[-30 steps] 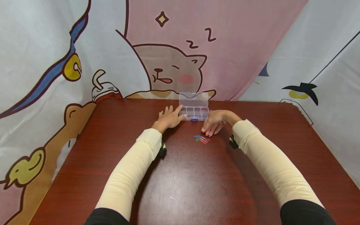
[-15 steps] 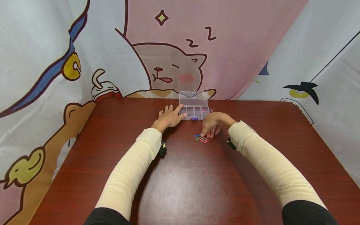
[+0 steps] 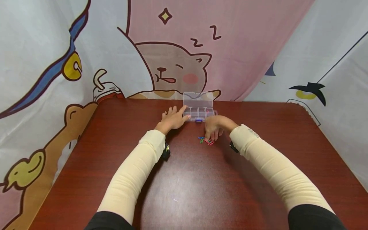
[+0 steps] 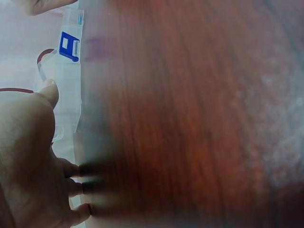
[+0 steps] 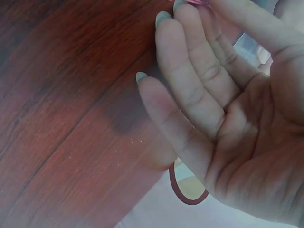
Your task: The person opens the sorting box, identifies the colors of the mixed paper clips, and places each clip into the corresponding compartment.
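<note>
A cartoon-printed cloth is hanging at twelve o'clock, behind my reddish-brown table. My left hand is lying relaxed, fingers spread and gripping nothing, at nine o'clock of the clear compartment box, thumb at its edge. The box is standing with its lid raised. At six o'clock, blue, green and pink paper clips are lying together. At four o'clock my right hand is pointing down, fingertips meeting the clips; I cannot tell whether they are pinching any.

The box sits near the far edge of the surface, left hand at its left; paper clips lie before it, at the right hand.
</note>
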A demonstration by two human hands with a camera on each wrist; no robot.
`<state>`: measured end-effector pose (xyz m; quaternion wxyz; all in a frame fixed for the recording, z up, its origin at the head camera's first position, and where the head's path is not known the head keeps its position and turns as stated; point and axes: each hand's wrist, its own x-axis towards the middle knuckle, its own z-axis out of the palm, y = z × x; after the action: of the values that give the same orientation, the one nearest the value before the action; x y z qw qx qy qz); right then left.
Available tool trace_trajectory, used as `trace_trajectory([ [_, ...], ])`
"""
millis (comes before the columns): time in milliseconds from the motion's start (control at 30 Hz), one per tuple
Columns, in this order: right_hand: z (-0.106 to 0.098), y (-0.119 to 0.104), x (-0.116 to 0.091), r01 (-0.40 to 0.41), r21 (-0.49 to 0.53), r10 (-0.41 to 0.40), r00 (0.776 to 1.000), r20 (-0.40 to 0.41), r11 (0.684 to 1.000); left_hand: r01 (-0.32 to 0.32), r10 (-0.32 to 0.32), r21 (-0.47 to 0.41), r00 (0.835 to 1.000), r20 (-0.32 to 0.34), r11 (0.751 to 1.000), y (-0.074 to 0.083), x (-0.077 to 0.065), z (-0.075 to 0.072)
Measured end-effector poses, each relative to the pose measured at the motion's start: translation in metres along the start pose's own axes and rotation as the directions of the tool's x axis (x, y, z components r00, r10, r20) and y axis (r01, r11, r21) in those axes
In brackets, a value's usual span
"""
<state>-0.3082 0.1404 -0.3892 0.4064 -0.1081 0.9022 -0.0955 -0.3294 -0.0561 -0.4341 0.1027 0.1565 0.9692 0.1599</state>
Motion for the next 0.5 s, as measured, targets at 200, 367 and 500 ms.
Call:
trace_trajectory([
  [200, -0.001, 0.006, 0.001, 0.032, 0.029, -0.033, 0.999, 0.021, 0.999, 0.001, -0.001, -0.008, 1.000, 0.009, 1.000, -0.001, 0.001, 0.000],
  [367, -0.004, 0.019, 0.002, 0.064, 0.172, -0.074, 0.996, 0.050, 0.983, 0.000, 0.000, 0.000, 1.000, -0.006, 1.000, -0.002, 0.002, 0.001],
  [500, -0.009, 0.032, 0.004, 0.066, 0.346, -0.090, 0.994, 0.054, 0.936, -0.004, 0.004, 0.010, 1.000, -0.012, 1.000, -0.001, 0.002, 0.001],
])
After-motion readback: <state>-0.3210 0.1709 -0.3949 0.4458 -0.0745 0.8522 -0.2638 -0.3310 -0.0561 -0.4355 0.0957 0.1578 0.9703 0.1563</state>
